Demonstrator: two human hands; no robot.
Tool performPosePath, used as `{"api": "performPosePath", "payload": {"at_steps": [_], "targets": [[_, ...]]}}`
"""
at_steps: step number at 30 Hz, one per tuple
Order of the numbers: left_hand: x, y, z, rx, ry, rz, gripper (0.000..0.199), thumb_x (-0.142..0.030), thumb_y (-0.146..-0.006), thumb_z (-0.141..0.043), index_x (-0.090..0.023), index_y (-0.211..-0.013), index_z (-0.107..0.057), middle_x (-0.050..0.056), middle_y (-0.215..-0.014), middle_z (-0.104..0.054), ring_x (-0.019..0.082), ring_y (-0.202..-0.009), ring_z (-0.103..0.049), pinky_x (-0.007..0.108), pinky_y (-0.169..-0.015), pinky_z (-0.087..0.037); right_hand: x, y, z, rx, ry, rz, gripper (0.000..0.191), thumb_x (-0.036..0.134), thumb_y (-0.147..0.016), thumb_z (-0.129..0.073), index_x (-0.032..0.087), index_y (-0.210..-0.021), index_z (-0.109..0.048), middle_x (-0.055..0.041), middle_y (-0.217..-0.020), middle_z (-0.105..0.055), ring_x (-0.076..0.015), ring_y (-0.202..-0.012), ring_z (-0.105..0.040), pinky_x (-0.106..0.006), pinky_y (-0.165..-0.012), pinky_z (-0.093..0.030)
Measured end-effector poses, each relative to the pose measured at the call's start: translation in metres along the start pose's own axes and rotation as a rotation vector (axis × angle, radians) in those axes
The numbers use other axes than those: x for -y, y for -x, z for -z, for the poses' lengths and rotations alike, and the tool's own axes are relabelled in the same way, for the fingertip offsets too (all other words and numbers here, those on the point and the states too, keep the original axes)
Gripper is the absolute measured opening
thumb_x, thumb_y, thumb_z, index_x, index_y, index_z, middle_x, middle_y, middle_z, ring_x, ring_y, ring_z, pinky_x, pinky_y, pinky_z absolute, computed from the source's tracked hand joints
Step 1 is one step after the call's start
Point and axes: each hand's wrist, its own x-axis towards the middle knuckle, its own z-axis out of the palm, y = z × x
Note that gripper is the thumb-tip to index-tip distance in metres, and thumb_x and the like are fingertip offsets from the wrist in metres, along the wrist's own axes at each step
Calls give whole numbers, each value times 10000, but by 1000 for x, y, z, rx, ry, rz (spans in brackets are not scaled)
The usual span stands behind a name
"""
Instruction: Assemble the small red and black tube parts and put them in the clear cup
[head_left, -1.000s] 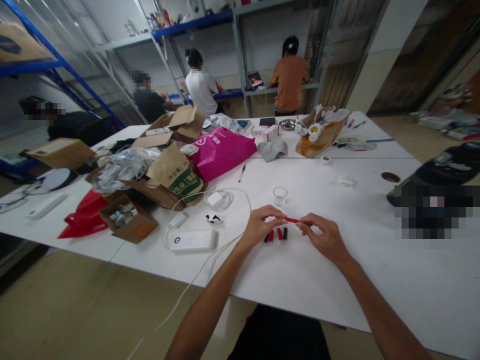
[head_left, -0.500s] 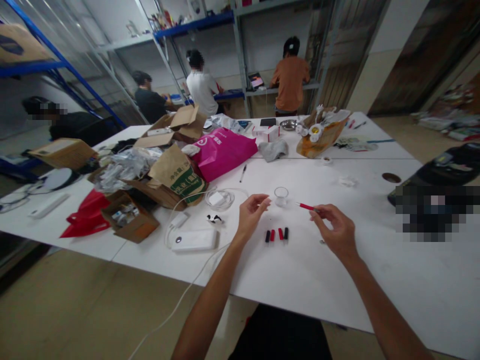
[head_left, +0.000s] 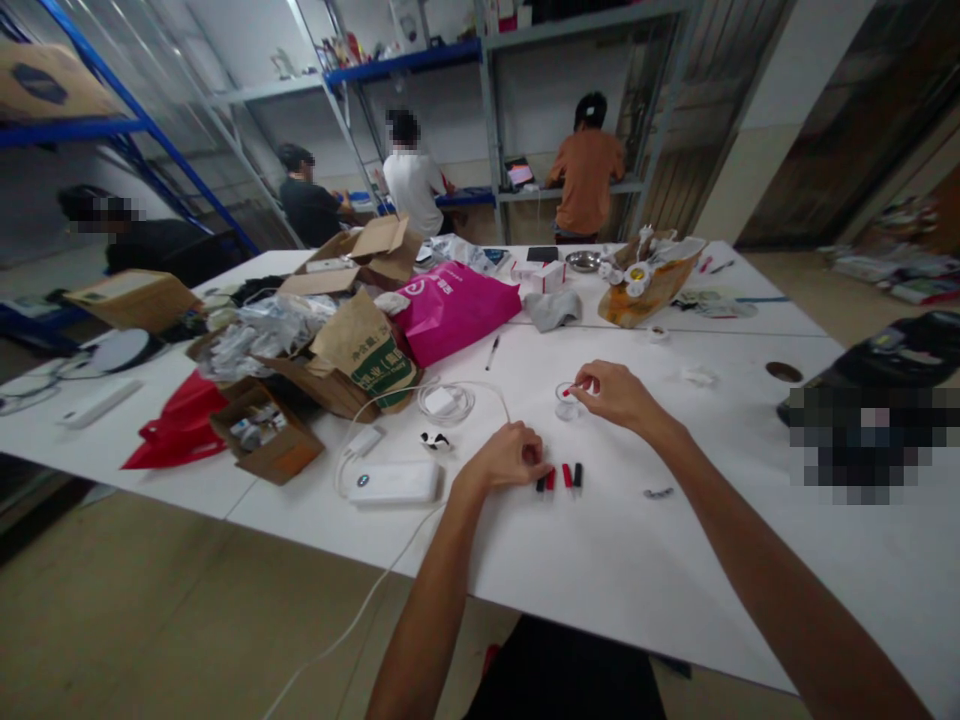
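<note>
My right hand [head_left: 613, 393] pinches a thin red stick [head_left: 573, 389] and holds its tip over a small clear cup [head_left: 565, 400] on the white table [head_left: 585, 560]. My left hand [head_left: 510, 456] rests curled on the table, fingertips touching the leftmost of several short red and black pieces [head_left: 561, 477] lying in a row. Whether the left hand grips one of them is hidden by the fingers. A small dark bit [head_left: 658, 492] lies to the right of the row.
A white power bank [head_left: 392, 483] with a cable [head_left: 450, 402] lies to the left, by a black-and-white earbud-like item [head_left: 433, 440]. Behind are a brown paper bag [head_left: 360, 352], a pink bag [head_left: 452, 308], cardboard boxes [head_left: 259, 446]. Other people work at shelves [head_left: 495, 110] beyond.
My right hand carried the red stick from mid-air over to the clear cup. My left hand came down from beside the cup to the row of red and black pieces.
</note>
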Motion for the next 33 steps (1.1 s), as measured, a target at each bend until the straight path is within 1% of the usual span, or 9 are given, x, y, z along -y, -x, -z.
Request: {"api": "performPosePath", "payload": {"at_steps": [5, 7, 10, 14, 18, 22, 25, 29, 33], "targets": [[3, 2, 4, 81, -60, 25, 192, -333, -817, -804, -188, -727, -715, 43, -760, -707, 207, -815, -625, 334, -875, -469, -5, 6, 1, -36, -74, -31, 203, 400, -925, -744, 197, -940, -739, -42, -930, -735, -143, -783, -624, -302, -766, -467], [2, 3, 7, 121, -76, 41, 204, -368, -838, -795, -188, -762, -736, 51, -805, -726, 217, -864, -641, 343, -925, -473, -9, 24, 8, -96, -116, -49, 242, 441, -949, -719, 202, -974, -742, -45, -951, -740, -145, -786, -635, -306, -765, -483], [-1, 4, 9, 147, -87, 72, 178, -361, -825, -803, -191, -808, -754, 67, -876, -750, 242, -928, -657, 357, -957, -480, -17, 68, 26, -140, -119, -94, 299, 506, -990, -663, 223, -1032, -750, -49, -975, -747, -156, -805, -647, -314, -745, -489], [-6, 3, 8, 144, -120, 76, 157, -326, -786, -806, -187, -835, -753, 86, -924, -758, 271, -973, -668, 375, -971, -483, -33, 137, 42, 66, -135, -110, 412, 614, -906, -761, 265, -1123, -749, -57, -1087, -758, -201, -941, -697, -349, -818, -535], [-9, 2, 3, 144, -172, 45, 210, -369, -767, -819, -183, -843, -758, 98, -911, -754, 294, -961, -672, 397, -953, -484, -45, 177, 36, 184, -25, -61, 350, 586, -920, -752, 286, -1101, -753, -65, -1194, -751, -254, -1114, -681, -450, -1001, -505], [-9, 1, 0, 126, -183, 23, 242, -410, -759, -837, -188, -810, -756, 104, -903, -753, 294, -933, -669, 404, -937, -483, -43, 182, 23, 243, 62, -48, 199, 471, -981, -693, 294, -1034, -766, -56, -1145, -760, -258, -1102, -666, -467, -988, -473], [-7, 1, -1, 112, -135, 31, 220, -387, -738, -856, -192, -777, -765, 93, -884, -755, 283, -923, -669, 390, -923, -482, -37, 177, 21, 229, 35, -43, 180, 453, -992, -682, 294, -984, -767, -43, -1115, -762, -256, -1089, -668, -479, -992, -464], [-4, 1, 0, 102, -50, 48, 201, -351, -720, -869, -183, -793, -787, 78, -860, -746, 266, -903, -661, 373, -894, -486, -36, 163, 26, 112, -146, -50, 258, 524, -1006, -667, 280, -1009, -750, -41, -1114, -757, -225, -1078, -676, -448, -1020, -486], [-2, 2, 4, 43, 117, 94, 201, -311, -747, -831, -187, -902, -800, 59, -920, -729, 228, -877, -648, 336, -829, -493, -50, 139, 23, -49, -279, -183, 341, 588, -987, -668, 258, -1022, -742, -55, -1078, -756, -199, -979, -684, -367, -867, -540]]}}
